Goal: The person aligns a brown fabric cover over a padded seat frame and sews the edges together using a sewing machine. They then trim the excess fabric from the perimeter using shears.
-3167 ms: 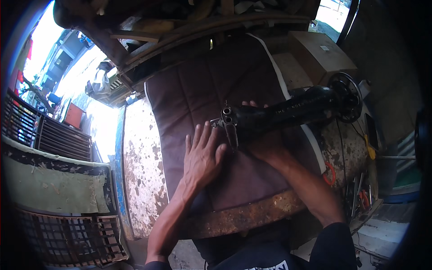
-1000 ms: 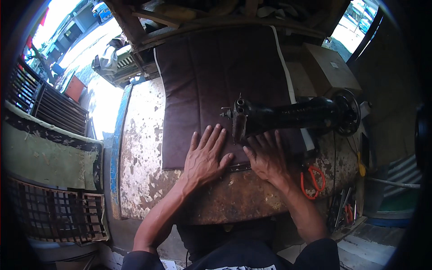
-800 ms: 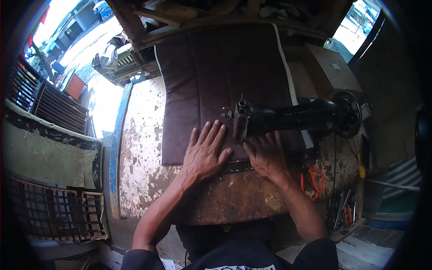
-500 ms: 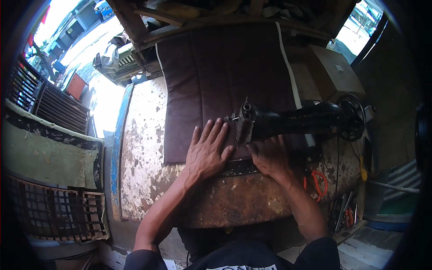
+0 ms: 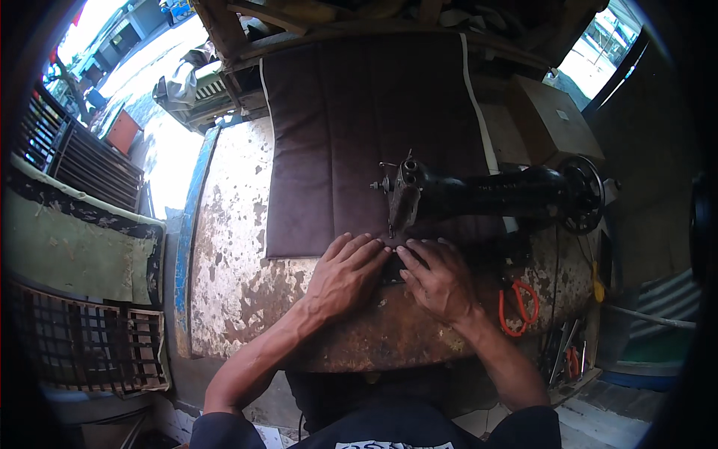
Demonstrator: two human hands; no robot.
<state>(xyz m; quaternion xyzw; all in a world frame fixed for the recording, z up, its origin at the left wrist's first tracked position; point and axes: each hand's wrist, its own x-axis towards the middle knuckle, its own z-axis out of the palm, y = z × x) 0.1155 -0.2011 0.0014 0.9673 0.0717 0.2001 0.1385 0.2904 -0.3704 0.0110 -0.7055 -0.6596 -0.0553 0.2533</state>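
A dark brown quilted panel (image 5: 351,135) with white edging down both sides lies across the worktable, under the arm of a black sewing machine (image 5: 486,191). At its near edge, just in front of the needle area, my left hand (image 5: 345,273) has its fingers bent over the edge, closed on it. Close beside it, my right hand (image 5: 437,278) grips the same edge, index finger and thumb toward the left hand. Their fingertips nearly meet below the needle. What lies beneath the fingers is hidden.
The worktable (image 5: 232,247) has worn, peeling paint and a blue left edge. Orange-handled scissors (image 5: 518,308) lie right of my right hand. A cardboard box (image 5: 557,123) stands at the back right. Slatted frames (image 5: 90,344) are at the left, and a wooden shelf (image 5: 299,37) rises behind.
Both hands have drawn back from lying flat on the panel to its near edge, with fingers now bent. My right hand has come out from under the machine's arm.
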